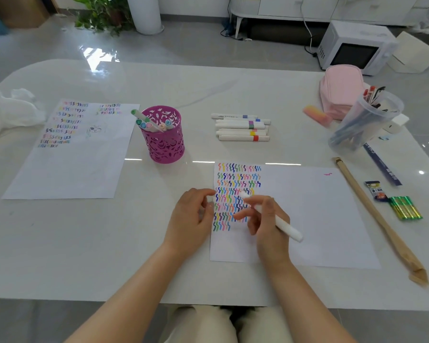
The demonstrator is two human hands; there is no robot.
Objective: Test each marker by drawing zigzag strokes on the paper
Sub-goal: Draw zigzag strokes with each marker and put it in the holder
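1. The white marker point(282, 225) is pinched between the thumb and fingers of the right hand point(265, 219), at the forward part of its barrel. The other fingers are loosely spread beneath it.
2. The marker's long axis is laid diagonally: the forward end is pointed up and to the left over the strokes, the rear end down and to the right, past the wrist.
3. The left hand point(191, 216) is set at the paper's left edge, fingers curled inward, thumb and forefinger brought close together (whether a small white cap is pinched there cannot be told).
4. The marker's forward end is aimed toward those left fingertips, near but apart, so the left hand is judged the nearer one for any cap work.
5. The paper point(320, 219) lies under both hands, its left column filled with zigzag strokes point(235, 184). Blank space is seen just below the lowest row, beside the right hand.
6. Beyond the paper, a row of white markers point(242, 127) and a pink perforated pen holder point(165, 142) are seen.
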